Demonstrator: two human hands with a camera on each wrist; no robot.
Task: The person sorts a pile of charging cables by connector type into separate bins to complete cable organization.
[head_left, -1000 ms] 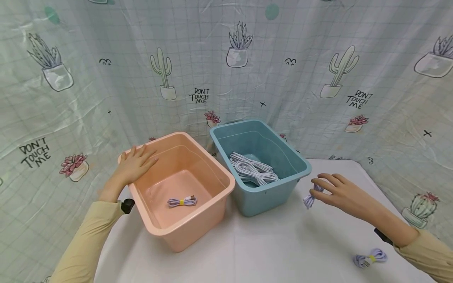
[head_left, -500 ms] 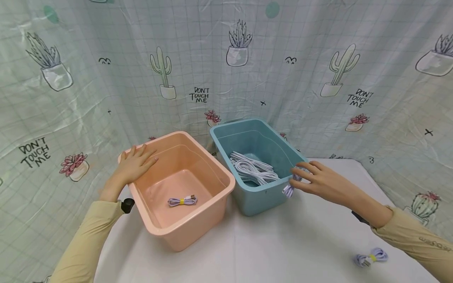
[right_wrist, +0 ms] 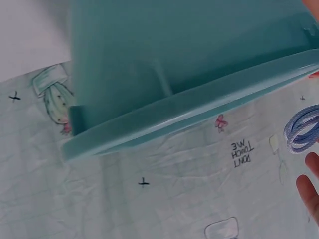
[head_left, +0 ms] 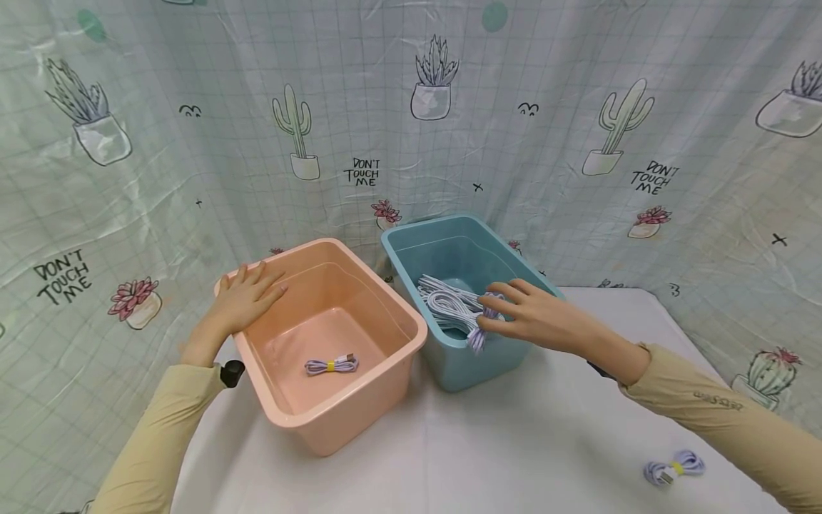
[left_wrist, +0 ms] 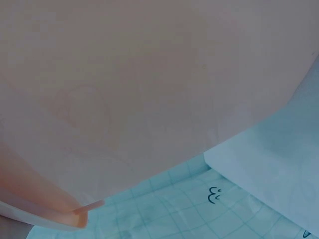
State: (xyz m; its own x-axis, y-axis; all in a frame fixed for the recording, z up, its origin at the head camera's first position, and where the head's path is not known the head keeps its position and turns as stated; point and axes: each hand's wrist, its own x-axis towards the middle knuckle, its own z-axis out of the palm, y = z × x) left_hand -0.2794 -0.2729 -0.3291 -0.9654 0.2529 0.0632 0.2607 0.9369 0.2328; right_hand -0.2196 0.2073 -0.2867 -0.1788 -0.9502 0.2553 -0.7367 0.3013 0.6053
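Observation:
My right hand [head_left: 539, 318] pinches a coiled lilac cable [head_left: 477, 338] above the near right side of the teal bin [head_left: 481, 368]. In the right wrist view the cable's loops [right_wrist: 301, 132] show at the right edge, beside fingertips [right_wrist: 308, 191]. Bundled white cables [head_left: 443, 303] lie inside that bin, partly covered by the hand. My left hand [head_left: 244, 300] rests with spread fingers over the left rim of the peach bin [head_left: 366, 417]. Inside the peach bin is a lilac cable [head_left: 315, 368] with a yellow tie. The bin's outer wall [left_wrist: 149, 99] fills most of the left wrist view.
Another lilac cable [head_left: 690, 462] with a yellow tie lies on the white table [head_left: 488, 457] at the near right, close to the right sleeve [head_left: 726, 414]. Both bins stand side by side against a cactus-print curtain [head_left: 359, 86].
My right hand has moved left with the lilac cable, from above the table right of the teal bin to over that bin. The left hand stays on the peach bin's rim.

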